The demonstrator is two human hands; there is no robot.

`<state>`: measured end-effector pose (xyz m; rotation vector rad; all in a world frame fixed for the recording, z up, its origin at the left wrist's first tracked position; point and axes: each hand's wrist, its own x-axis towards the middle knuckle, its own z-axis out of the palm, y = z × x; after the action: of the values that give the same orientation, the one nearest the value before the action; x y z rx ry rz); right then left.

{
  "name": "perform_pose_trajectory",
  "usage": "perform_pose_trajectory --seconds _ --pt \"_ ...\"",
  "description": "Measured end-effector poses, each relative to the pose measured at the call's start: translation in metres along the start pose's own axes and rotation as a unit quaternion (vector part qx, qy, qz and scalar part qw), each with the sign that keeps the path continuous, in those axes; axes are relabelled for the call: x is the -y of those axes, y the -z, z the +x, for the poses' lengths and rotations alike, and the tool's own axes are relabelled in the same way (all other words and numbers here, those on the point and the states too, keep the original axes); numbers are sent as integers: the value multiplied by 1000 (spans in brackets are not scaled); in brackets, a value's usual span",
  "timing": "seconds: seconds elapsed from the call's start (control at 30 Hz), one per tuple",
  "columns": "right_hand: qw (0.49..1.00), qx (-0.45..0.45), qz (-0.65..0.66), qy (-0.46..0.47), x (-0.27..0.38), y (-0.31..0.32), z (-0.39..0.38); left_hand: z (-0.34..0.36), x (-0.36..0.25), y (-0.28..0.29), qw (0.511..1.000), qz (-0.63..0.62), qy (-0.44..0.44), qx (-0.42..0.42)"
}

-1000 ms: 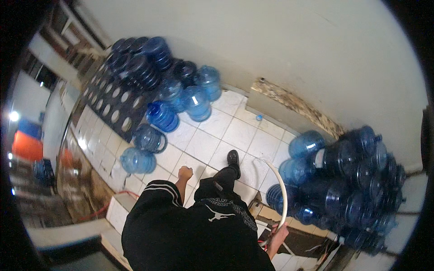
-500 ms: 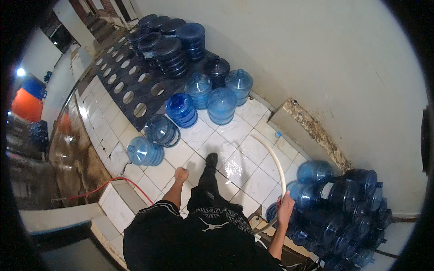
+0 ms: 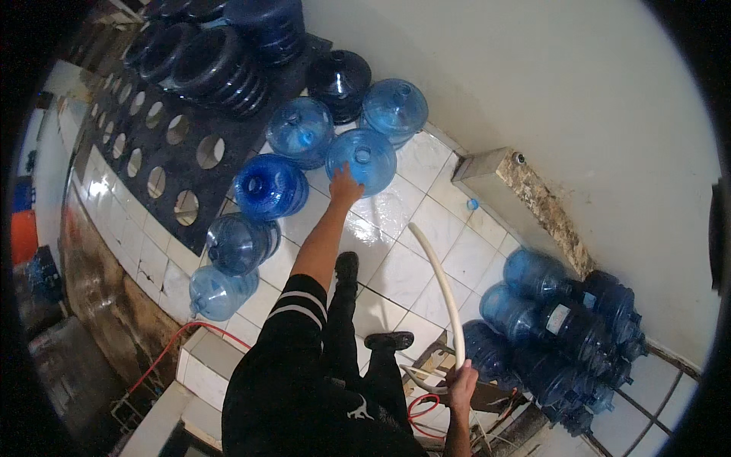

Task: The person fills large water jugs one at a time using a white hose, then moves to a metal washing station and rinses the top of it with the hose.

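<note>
My left hand (image 3: 346,187) reaches forward, fingers stretched out over the near side of a light blue water jug (image 3: 377,156). Whether the fingertips touch it I cannot tell. The jug stands upright on the wet tiles, its mouth uncovered. Down at the right, my right hand (image 3: 461,383) is closed around a cream-coloured hose (image 3: 443,293), whose free end curves up and forward. Around the jug stand another light blue jug (image 3: 301,128) with a blue cap, a clear blue jug (image 3: 397,108), a dark jug (image 3: 339,80) and a deep blue jug (image 3: 272,186).
Two more jugs, one dark blue (image 3: 240,244) and one pale (image 3: 221,293), stand at the left. Upturned jugs (image 3: 221,65) sit on a black holed mat (image 3: 164,145). Jugs lie stacked (image 3: 560,335) at the right. A red hose (image 3: 164,346) and a wall ledge (image 3: 525,190) also show.
My left hand has gone from beside my leg forward to the light blue jug. I have stepped closer to the jugs, and the hose in my right hand has shifted with me.
</note>
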<state>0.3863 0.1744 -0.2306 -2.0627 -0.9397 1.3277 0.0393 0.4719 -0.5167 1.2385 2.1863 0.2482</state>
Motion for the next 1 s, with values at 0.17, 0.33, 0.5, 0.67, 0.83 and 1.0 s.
perform_pose_trajectory --seconds 0.17,0.33,0.5,0.67,0.83,1.0 --pt "997 66 -32 -30 9 -31 11 64 -25 -20 999 20 -31 -23" --pt "991 76 -81 -68 -11 -38 11 91 -12 -59 994 -41 -79 -56" --pt "992 78 -80 -60 -7 -38 6 38 -2 -83 997 -45 -62 14" --pt "992 84 -83 -39 3 -23 -11 -26 0 -86 994 -32 -103 -15" --pt "990 125 -56 -28 -7 14 -47 -92 -41 -27 995 -77 -66 -1" --pt "980 124 -144 53 -15 61 -90 -181 -81 0 959 -165 -116 -198"
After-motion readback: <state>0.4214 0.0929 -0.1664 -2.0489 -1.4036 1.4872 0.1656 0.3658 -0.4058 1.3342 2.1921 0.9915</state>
